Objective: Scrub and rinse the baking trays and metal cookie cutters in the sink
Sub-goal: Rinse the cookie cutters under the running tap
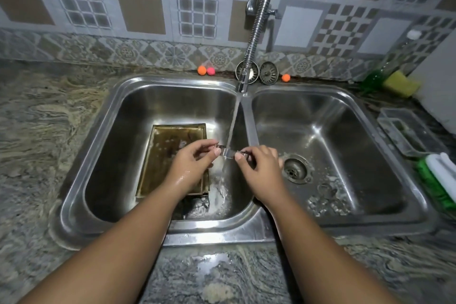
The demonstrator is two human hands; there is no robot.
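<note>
A small metal cookie cutter [230, 152] is held between both hands over the left basin, right under the running water stream [233, 121] from the tap [243, 81]. My left hand [195, 163] pinches its left end and my right hand [259, 168] pinches its right end. Below my left hand a stained rectangular baking tray [162, 155] lies on the floor of the left basin [111, 155], partly hidden by my wrist. More metal cookie cutters [327, 191] lie in soapy water on the floor of the right basin [357, 155], near the drain [294, 170].
Two sink strainers [268, 73] and small orange and pink balls [206, 70] sit on the back ledge. A green soap bottle [377, 74] and yellow sponge [401, 82] stand at the back right. A clear plastic container [404, 131] and a green-and-white brush [439, 177] lie on the right counter.
</note>
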